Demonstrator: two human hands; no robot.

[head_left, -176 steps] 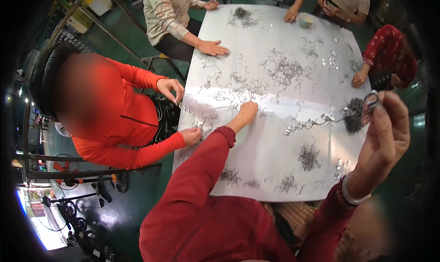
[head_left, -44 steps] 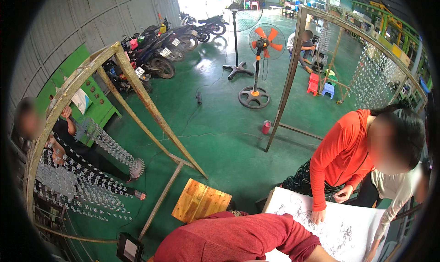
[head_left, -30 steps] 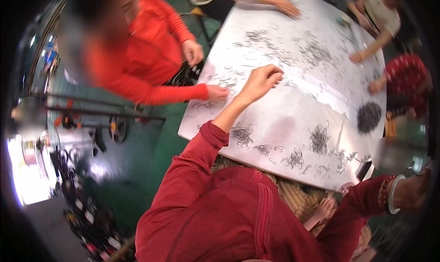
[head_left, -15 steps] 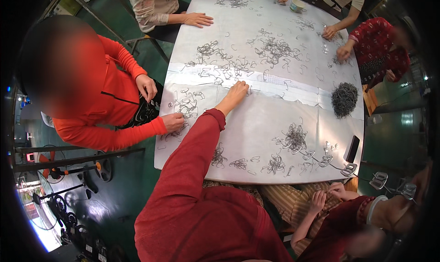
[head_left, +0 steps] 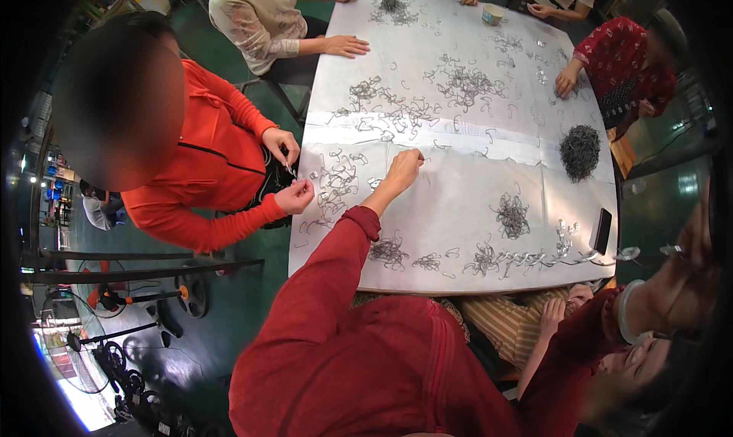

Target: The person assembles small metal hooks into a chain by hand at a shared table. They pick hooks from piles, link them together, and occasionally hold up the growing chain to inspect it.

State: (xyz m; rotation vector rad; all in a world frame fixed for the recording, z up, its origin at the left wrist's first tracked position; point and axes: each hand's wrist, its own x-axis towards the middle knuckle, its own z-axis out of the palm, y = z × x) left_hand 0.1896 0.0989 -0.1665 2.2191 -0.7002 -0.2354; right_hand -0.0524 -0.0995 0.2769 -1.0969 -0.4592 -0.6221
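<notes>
A linked metal chain [head_left: 584, 259] stretches leftward from our right hand [head_left: 691, 265], its dim fingers seemingly closed on one end; beyond our left hand's [head_left: 405, 173] pinched fingers, their catch unclear, loose hooks [head_left: 408, 118] remain unjoined.

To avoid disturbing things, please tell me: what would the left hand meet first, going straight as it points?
Probably some loose wire hooks just ahead, though the left hand's height above the table is unclear.

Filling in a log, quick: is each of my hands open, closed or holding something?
Left hand: pinched closed at the table; whether it holds anything can't be told.
Right hand: holding a metal chain.
</notes>
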